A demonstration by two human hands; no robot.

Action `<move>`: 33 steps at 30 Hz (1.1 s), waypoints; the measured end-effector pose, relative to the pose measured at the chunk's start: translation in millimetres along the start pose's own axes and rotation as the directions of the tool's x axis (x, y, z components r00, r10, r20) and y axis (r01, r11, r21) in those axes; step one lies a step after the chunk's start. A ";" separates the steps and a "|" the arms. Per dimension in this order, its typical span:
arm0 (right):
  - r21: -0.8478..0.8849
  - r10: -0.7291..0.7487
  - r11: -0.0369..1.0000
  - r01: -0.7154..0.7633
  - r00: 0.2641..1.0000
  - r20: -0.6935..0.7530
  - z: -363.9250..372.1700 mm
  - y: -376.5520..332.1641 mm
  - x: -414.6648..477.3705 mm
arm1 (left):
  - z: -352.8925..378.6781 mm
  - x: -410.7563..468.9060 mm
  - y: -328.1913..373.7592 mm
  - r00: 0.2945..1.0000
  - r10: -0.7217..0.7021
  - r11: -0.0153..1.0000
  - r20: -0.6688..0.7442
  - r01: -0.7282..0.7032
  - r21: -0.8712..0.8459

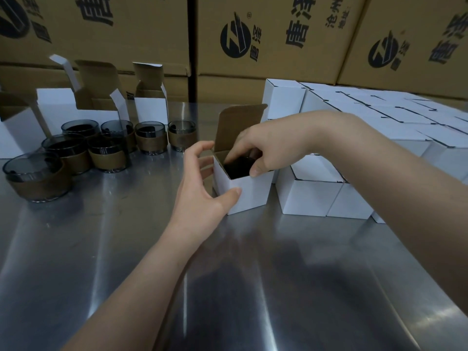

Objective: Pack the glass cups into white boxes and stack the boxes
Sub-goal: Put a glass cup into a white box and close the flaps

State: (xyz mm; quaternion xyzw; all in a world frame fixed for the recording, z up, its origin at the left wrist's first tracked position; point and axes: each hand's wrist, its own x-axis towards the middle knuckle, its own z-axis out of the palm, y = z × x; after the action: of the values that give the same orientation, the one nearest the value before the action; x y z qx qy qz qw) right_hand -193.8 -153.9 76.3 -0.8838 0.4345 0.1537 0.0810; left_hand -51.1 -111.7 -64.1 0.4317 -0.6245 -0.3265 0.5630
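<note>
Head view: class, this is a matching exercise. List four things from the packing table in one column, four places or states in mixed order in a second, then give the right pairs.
Things:
1. middle box
2. glass cups
3. closed boxes
4. right hand

Places or states:
A. stacked at the right
B. fingers reaching down into the middle box
C. lid flap raised, dark cup inside
D. grouped at the left, brown bands round them

Pairs: 1-C, 2-D, 3-A, 4-B

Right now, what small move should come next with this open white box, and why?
Probably draw the right hand out and fold the upright flap shut: the dark glass cup sits inside the white cardboard box, left hand steadying it.
</note>
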 end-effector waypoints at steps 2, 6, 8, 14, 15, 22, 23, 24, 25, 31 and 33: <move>-0.006 0.000 1.000 0.000 1.000 0.002 1.7 -1.1 -1.1 | 0.0 -0.1 0.4 1.000 -0.001 1.000 -0.002 0.001 -0.001; 0.023 -0.009 1.000 0.010 1.000 -0.010 3.7 -1.3 -3.6 | -1.0 -0.5 0.1 1.000 -0.004 1.000 0.000 0.004 -0.003; 0.020 -0.025 0.999 0.026 0.998 -0.053 5.1 0.1 -5.6 | -1.2 -0.5 0.4 1.000 -0.011 1.000 0.005 0.011 -0.001; 0.231 0.010 0.964 0.131 0.851 -0.524 16.5 10.3 -11.5 | -1.5 -1.9 2.8 1.000 -0.003 1.000 0.010 0.003 -0.024; 0.311 0.070 0.938 0.152 0.798 -0.599 18.8 13.3 -12.4 | -1.6 -1.9 3.6 1.000 -0.006 1.000 0.009 0.006 -0.030; 0.759 0.457 0.517 0.396 0.621 -0.636 49.0 28.7 0.1 | -2.4 -1.6 5.7 0.999 -0.032 0.999 0.003 0.032 -0.037; 0.759 0.459 0.513 0.401 0.619 -0.637 52.5 29.5 1.9 | -2.5 -1.6 6.0 0.999 -0.035 0.999 0.004 0.035 -0.026; 0.750 0.449 0.529 0.397 0.618 -0.645 54.8 30.0 3.2 | -2.5 -1.6 6.5 0.999 -0.038 0.999 0.003 0.038 -0.021; 0.734 0.434 0.559 0.385 0.619 -0.655 56.6 30.1 4.1 | -2.7 -1.5 7.4 0.999 -0.041 0.999 0.000 0.041 -0.020; 0.714 0.419 0.637 0.291 0.647 -0.637 64.5 24.6 7.2 | -1.8 -2.0 11.4 0.996 -0.087 0.996 0.013 0.087 -0.008; 0.724 0.421 0.626 0.290 0.656 -0.627 66.7 23.2 8.0 | -1.2 -2.3 11.9 0.995 -0.099 0.995 0.011 0.099 -0.019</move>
State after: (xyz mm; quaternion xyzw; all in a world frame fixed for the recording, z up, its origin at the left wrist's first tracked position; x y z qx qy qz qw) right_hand -221.1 -155.5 10.7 -0.7194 0.4839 -0.4253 0.2598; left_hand -51.9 -104.5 -54.2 0.4550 -0.6022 -0.3621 0.5470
